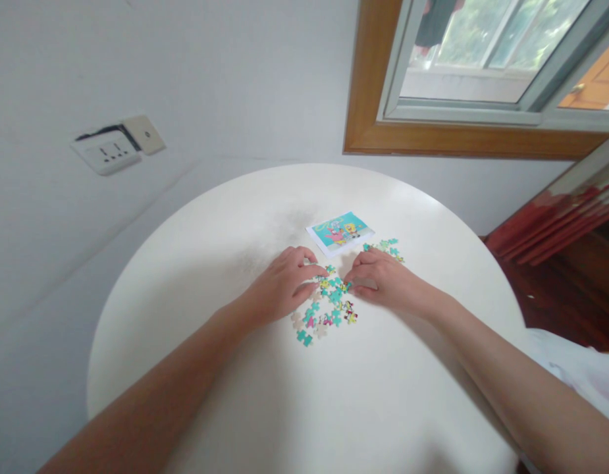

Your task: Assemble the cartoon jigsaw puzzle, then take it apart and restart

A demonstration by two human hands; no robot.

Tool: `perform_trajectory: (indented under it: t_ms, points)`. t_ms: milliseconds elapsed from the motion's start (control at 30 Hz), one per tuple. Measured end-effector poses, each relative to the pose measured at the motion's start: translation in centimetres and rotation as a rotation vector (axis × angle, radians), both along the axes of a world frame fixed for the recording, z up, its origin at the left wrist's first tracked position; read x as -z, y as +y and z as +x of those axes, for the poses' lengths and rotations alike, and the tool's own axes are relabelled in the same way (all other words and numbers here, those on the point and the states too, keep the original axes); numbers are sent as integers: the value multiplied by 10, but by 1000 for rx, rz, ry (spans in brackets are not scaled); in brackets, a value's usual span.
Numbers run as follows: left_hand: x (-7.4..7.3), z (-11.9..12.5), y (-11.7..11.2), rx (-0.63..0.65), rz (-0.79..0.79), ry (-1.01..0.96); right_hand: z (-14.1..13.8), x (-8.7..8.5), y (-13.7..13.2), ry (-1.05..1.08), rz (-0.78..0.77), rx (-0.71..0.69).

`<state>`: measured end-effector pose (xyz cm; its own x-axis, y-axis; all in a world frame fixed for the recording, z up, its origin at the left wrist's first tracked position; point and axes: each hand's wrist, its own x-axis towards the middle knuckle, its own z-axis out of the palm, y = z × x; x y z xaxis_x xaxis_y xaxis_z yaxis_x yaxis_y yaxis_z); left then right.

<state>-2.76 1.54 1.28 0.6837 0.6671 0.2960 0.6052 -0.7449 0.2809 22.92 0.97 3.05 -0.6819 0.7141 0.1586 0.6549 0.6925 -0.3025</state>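
Several small jigsaw pieces (328,308), mostly teal with bits of yellow and pink, lie scattered on a round white table (264,217). My left hand (284,284) rests on the table to their left, fingers curled with thumb and forefinger pinched at a piece. My right hand (380,280) lies on the right side, fingers bent, fingertips pinching a teal piece (344,285) near the middle of the cluster. A small picture card (340,232) with cartoon figures lies just beyond the hands. A second little group of teal pieces (387,248) sits behind my right hand.
A white wall with a power socket (106,151) stands at the left. A wood-framed window (482,85) is at the upper right. Red wooden furniture (561,224) stands right of the table. White cloth (575,368) shows at the right edge.
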Motion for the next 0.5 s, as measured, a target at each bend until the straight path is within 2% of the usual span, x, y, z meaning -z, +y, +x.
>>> perform_trajectory:
  t_ms: [200, 500]
  points:
    - [-3, 0, -2, 25, -40, 10, -1, -6, -1, -16, -46, 17]
    - [-8, -13, 2, 2, -68, 56, 0, -7, -2, -20, -42, 29]
